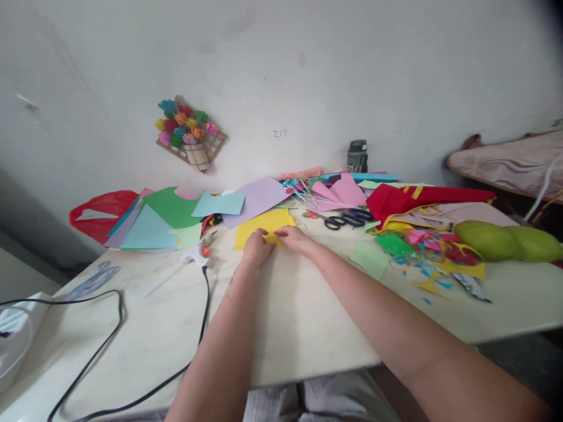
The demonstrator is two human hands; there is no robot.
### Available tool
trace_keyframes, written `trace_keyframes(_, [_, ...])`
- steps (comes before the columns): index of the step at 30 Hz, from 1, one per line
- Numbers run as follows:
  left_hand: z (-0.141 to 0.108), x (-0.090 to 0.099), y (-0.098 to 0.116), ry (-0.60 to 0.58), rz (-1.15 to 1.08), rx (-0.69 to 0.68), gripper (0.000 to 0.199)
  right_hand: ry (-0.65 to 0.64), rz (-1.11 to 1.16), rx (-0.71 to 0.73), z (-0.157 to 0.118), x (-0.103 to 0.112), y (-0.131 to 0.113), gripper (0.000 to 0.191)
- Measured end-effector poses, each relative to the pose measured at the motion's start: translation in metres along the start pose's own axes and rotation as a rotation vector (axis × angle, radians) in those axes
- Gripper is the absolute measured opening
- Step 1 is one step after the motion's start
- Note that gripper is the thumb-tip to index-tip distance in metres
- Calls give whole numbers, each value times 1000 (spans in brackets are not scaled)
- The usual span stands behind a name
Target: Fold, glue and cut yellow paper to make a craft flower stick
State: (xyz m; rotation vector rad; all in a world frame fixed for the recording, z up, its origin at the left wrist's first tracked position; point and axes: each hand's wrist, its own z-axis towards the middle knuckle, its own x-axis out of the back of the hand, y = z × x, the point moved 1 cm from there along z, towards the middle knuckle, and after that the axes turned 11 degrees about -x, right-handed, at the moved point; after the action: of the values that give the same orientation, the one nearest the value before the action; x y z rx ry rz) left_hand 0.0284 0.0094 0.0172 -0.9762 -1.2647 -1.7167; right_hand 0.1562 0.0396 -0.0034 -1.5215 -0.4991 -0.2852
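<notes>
A yellow sheet (269, 220), paper or thin craft material, lies at the middle of the table. My left hand (257, 248) has its fingers closed on the near edge of this sheet. Close beside it, my right hand (294, 239) pinches the same edge, which looks folded or rolled between the two hands. The fingertips are partly hidden, so the fold's exact shape cannot be made out. To the left of my hands rests a white glue gun (194, 255) with a long stick in it. Black-handled scissors (335, 222) lie to the right, beyond my right hand.
Coloured sheets (169, 208) spread at the back left. A black cord (118, 319) loops across the left side. Dark blue scissors (357, 217), a red cloth (411, 200), coloured scraps (424, 269) and a green bulging object (501, 240) occupy the right. A bottle (357, 157) stands by the wall.
</notes>
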Motion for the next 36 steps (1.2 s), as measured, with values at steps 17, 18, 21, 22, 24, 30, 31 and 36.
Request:
trace_keyframes(17, [-6, 1, -29, -21, 272, 156, 62, 62, -204, 105, -5, -4, -1, 15])
trace_keyframes(18, [-6, 1, -29, -20, 272, 157, 62, 86, -264, 128, -5, -6, -2, 13])
trace_keyframes(21, [-6, 2, -29, -1, 275, 167, 64, 161, -403, 143, -4, -11, -4, 12])
trace_keyframes(22, [-6, 3, -28, 7, 277, 170, 65, 178, -430, 134, -4, -11, -5, 12])
trace_keyframes(24, [-7, 4, -28, 20, 283, 172, 67, 190, -451, 110, -4, -11, -6, 14])
trace_keyframes(30, [-7, 0, -20, 3, 284, 122, 62, 112, -362, 66, -1, 5, -2, 14])
trace_keyframes(31, [-7, -2, -18, 8, 293, 109, 60, 83, -335, 60, 0, 8, 0, 15])
trace_keyframes(36, [-8, -3, -13, 32, 321, 118, 58, 79, -293, 128, -1, 12, 4, 18])
